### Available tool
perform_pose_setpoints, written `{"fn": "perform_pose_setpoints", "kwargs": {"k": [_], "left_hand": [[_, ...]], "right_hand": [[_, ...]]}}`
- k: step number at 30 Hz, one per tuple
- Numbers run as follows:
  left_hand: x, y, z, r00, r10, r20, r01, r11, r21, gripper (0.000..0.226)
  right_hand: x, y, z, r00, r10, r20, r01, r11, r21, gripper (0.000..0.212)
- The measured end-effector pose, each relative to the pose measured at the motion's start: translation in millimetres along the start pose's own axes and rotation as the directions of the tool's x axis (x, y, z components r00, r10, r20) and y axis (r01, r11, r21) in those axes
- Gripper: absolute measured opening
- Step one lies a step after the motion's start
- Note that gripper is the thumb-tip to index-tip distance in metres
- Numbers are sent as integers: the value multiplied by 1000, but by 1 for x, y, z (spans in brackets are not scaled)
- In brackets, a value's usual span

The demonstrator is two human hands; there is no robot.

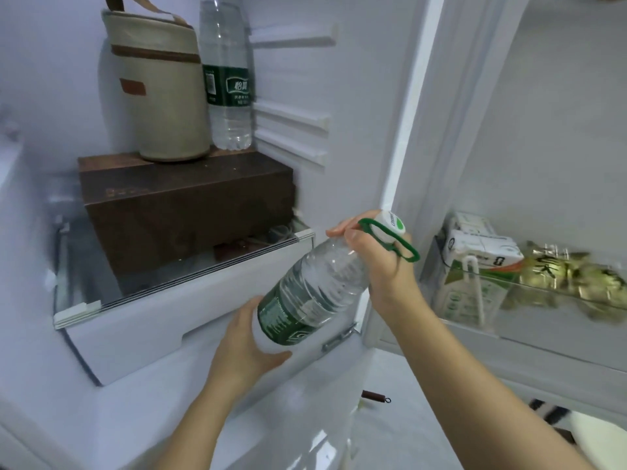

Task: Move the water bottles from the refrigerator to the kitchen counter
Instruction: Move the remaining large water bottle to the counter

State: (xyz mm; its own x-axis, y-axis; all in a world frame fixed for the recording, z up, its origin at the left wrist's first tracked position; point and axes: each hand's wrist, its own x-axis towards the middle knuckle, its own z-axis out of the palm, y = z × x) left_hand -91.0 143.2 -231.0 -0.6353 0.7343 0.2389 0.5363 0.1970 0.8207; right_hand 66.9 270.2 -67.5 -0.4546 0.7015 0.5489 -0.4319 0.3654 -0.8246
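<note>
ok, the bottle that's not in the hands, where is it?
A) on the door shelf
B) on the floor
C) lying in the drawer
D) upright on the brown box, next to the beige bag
D: the upright bottle stands on the brown box, beside the beige bag. The left hand and right hand hold the tilted bottle in front of the shelf.

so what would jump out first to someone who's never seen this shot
The tilted water bottle in the middle, in front of the open fridge: the right hand grips its neck and the left hand holds its base. Behind it, inside the fridge, a second water bottle stands upright on a brown box beside a beige bag.
</note>
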Motion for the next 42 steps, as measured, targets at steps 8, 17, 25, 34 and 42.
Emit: {"fn": "perform_pose_setpoints", "kwargs": {"k": [8, 17, 25, 34, 42], "left_hand": [[-47, 38, -3, 989, 137, -56, -132, 987, 89, 98], [-138, 91, 64, 988, 143, 55, -148, 984, 97, 93], [-215, 136, 141, 961, 172, 216, -192, 978, 78, 92], [-228, 193, 215, 833, 291, 470, -315, 949, -30, 86], [-205, 241, 291, 635, 418, 650, -428, 890, -154, 90]], "right_hand": [[-46, -45, -29, 990, -138, 17, 136, 988, 78, 2], [-132, -94, -127, 988, -130, -79, 133, 991, 33, 10], [-215, -131, -227, 970, -76, -233, 65, 996, -55, 11], [-269, -163, -311, 869, -130, -478, 27, 976, -217, 9], [-290, -182, -370, 696, -152, -702, -58, 962, -266, 9]]}}
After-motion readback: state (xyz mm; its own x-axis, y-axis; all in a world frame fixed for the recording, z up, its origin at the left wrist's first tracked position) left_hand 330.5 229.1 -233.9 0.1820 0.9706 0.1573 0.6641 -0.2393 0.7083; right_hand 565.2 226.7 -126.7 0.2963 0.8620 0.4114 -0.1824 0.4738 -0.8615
